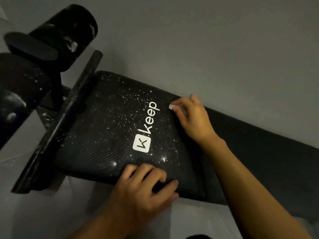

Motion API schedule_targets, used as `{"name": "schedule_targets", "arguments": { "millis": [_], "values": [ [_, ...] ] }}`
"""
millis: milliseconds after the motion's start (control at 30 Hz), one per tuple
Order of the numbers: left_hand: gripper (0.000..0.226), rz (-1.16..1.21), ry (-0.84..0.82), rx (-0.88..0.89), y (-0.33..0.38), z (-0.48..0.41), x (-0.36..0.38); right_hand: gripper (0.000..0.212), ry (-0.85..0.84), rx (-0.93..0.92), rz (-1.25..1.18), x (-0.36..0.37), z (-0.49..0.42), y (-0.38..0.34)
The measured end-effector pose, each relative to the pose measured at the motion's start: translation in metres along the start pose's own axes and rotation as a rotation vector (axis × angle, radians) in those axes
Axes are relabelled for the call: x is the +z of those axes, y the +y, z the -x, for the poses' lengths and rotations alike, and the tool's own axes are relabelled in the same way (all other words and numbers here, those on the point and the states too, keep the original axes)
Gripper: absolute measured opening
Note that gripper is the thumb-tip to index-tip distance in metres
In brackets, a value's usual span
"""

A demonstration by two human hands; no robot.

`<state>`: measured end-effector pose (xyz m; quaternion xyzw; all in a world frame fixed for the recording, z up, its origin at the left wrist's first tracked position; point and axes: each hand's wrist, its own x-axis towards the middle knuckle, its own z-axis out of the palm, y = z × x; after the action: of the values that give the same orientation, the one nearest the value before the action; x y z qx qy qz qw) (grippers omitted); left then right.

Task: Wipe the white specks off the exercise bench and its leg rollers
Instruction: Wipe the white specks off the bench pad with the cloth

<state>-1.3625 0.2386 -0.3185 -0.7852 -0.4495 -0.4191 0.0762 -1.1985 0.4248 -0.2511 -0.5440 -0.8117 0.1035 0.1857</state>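
The black exercise bench pad (107, 128) lies across the middle, printed with a white "keep" logo and scattered with white specks. My right hand (193, 119) pinches a small white wad (171, 106) against the pad's far edge, beside the logo. My left hand (145, 185) grips the pad's near edge, fingers curled over the top and thumb at the rim. Two black leg rollers (69, 33) (19, 90) stand at the upper left, smeared with white marks.
A black crossbar (69, 107) runs diagonally between the rollers and the pad. The bench's plain black back section (259, 144) stretches to the right. A grey wall and pale floor surround the bench.
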Motion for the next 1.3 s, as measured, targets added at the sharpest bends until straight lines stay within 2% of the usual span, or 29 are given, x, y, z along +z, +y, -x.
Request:
{"name": "schedule_targets", "arguments": {
  "millis": [167, 400, 533, 667, 833, 933, 1000, 1133, 1300],
  "values": [
    [0.023, -0.033, 0.029, 0.056, -0.005, 0.006, 0.005, 0.022, 0.048, -0.030, -0.002, 0.005, 0.023, -0.003],
    [0.021, -0.047, 0.002, 0.092, -0.007, 0.014, -0.001, 0.024, -0.064, -0.210, -0.106, -0.014, 0.136, -0.021],
    [0.022, -0.042, 0.000, 0.104, -0.008, 0.016, -0.001, 0.025, -0.031, -0.183, -0.035, -0.011, 0.100, -0.013],
    [0.021, -0.017, -0.003, 0.087, -0.008, 0.016, -0.002, 0.022, 0.061, -0.030, -0.002, -0.002, 0.053, -0.011],
    [0.024, -0.048, -0.008, 0.111, -0.013, 0.020, -0.002, 0.021, -0.023, -0.210, -0.078, -0.010, 0.133, -0.018],
    [0.023, -0.025, -0.018, 0.085, -0.012, 0.020, -0.004, 0.024, -0.056, -0.238, -0.063, -0.018, 0.148, -0.012],
    [0.022, -0.016, -0.016, 0.077, -0.011, 0.017, -0.006, 0.024, -0.026, -0.218, -0.001, -0.017, 0.122, -0.007],
    [0.020, -0.033, -0.005, 0.035, -0.009, 0.011, -0.006, 0.022, 0.067, -0.057, 0.019, -0.005, 0.076, -0.009],
    [0.021, -0.045, 0.006, 0.018, -0.009, 0.011, -0.004, 0.022, -0.054, -0.258, -0.073, -0.014, 0.151, -0.023]
  ]
}}
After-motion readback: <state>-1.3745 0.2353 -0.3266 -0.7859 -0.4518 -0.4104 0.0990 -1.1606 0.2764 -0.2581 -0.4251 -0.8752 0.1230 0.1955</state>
